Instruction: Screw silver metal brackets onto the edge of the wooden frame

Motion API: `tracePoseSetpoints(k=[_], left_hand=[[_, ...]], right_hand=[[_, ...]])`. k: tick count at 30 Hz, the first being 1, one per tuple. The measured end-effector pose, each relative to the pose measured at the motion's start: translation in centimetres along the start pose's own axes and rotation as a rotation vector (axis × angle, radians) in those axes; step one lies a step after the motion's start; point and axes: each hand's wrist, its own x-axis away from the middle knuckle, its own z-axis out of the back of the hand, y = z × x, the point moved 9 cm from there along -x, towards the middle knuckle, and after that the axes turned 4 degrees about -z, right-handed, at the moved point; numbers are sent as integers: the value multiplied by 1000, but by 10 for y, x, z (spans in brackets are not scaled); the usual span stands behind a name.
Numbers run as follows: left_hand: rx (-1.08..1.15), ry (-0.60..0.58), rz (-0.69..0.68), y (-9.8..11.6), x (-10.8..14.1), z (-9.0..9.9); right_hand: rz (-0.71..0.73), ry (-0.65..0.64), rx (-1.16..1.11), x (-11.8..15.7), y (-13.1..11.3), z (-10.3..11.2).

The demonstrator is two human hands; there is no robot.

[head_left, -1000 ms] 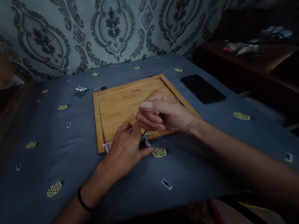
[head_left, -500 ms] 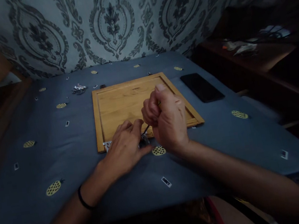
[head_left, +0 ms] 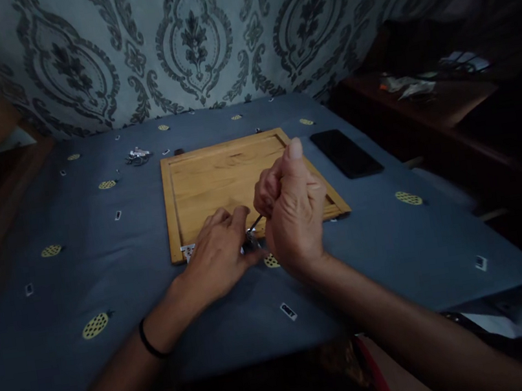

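A framed wooden panel (head_left: 212, 180) lies flat on the table. My right hand (head_left: 294, 213) is closed in a fist around a screwdriver (head_left: 256, 223), thumb pointing up; its handle is hidden by the fingers. The thin dark shaft slants down and left to a shiny metal hinge (head_left: 250, 243) at the panel's near edge. My left hand (head_left: 213, 248) rests over that edge, with thumb and fingers closed about the hinge and covering much of it. Left of these fingers, a metal plate with holes (head_left: 188, 252) shows at the panel's corner.
A black phone (head_left: 347, 153) lies right of the panel on the blue pineapple-print tablecloth (head_left: 119, 269). Small metal parts (head_left: 138, 155) sit at the back left. Behind the table hangs a patterned curtain (head_left: 129, 38). A dark wooden surface (head_left: 452, 98) stands at the right.
My right fist has turned slightly, its thumb now standing higher and further right. The left hand stays in place at the panel's edge. The view has shifted a little.
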Motion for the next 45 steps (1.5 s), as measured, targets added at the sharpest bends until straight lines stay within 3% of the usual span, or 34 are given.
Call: tracePoseSetpoints(k=[4,8,10,13,16,22,33,42,45], left_hand=[[0,5,37,-3,1,1],[17,17,28,-3,1,0],[29,20,24,-3,1,1],[31,20,33,-4,1,1],[28,23,33,-3,1,3],[14,7,42,-3,0,2],[-31,-5,26,-1,0,1],[-60,26,-13,0,0,1],[-68,19,-23,1,1,1]], right_hand=[[-10,-11,-33,0,-4,1],[128,-64,-117,5,-34,1],[116,-98,-134,5,-43,0],[-37,-168,-170,-1,-34,-3],[-92,-196,-142,-5,-22,-3],[-96,-232,-100,-5,-7,-4],[-107,-217,-159,-7,-5,-4],[-94,-413,-123,5,-2,-21],[-62,-368,-112,1,-10,-16]])
